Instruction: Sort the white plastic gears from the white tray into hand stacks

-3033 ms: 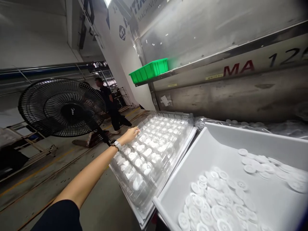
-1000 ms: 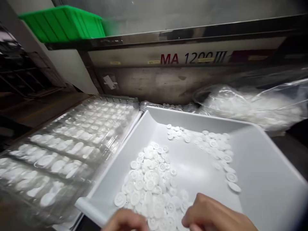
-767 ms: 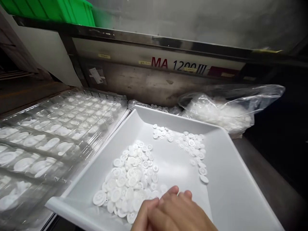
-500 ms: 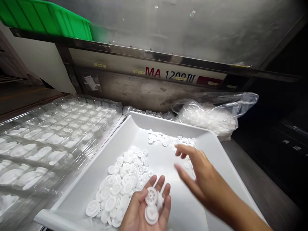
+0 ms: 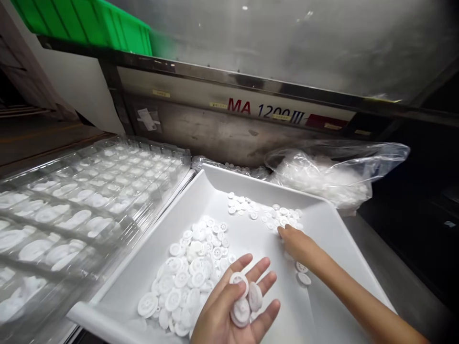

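Several small white plastic wheels (image 5: 241, 311) rest in the cupped palm of my left hand (image 5: 229, 310), its thumb pressing on one and its other fingers spread. My right hand (image 5: 298, 244) reaches down to the tray floor at the right, fingers drawn together. Whatever lies between those fingertips is hidden. Just beyond them is a scattered group of white wheels (image 5: 283, 221), and a couple more wheels (image 5: 303, 278) lie below the wrist. A large heap of white wheels (image 5: 193, 272) fills the left part of the pale grey tray (image 5: 251, 243).
Clear compartment trays (image 5: 89, 191) filled with white parts stand at the left. A clear plastic bag (image 5: 322, 179) of white pieces lies behind the tray, in front of a machine panel (image 5: 201, 129). A green bin (image 5: 86, 26) sits on the ledge above.
My right hand has gone from hovering with fingers apart down to the tray floor, its fingers now together. My left hand has moved slightly right and turned, still carrying wheels. The view has shifted slightly.
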